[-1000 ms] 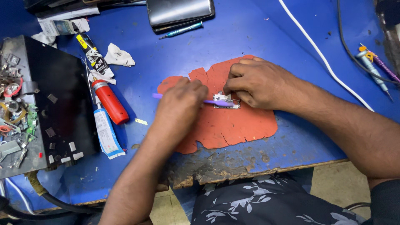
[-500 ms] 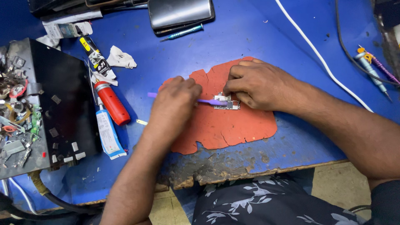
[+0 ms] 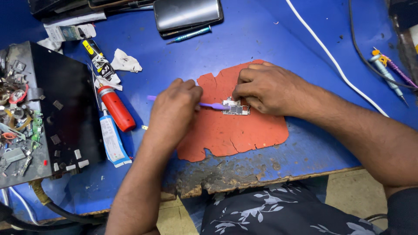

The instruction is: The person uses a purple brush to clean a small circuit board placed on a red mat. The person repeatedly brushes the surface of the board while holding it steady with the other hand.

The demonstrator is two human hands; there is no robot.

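Note:
A small circuit board [image 3: 236, 109] lies on an orange mat [image 3: 237, 130] on the blue table [image 3: 244, 39]. My right hand [image 3: 266, 89] presses down on the board's right side with its fingertips. My left hand [image 3: 173, 111] is closed around a thin purple brush [image 3: 213, 105], whose tip rests against the board's left edge. The brush's tail end sticks out to the left of my fist.
A red-capped bottle [image 3: 115, 108], glue tubes [image 3: 112, 141] and crumpled tissue [image 3: 124, 61] lie left of the mat. A black box [image 3: 65, 109] holding scrap parts sits at far left. A phone [image 3: 187, 14], a blue screwdriver [image 3: 189, 34], a white cable [image 3: 335, 61] and pens [image 3: 387, 74] lie behind.
The brush tip has shifted slightly along the board while my right hand stays put. The view has drifted a little.

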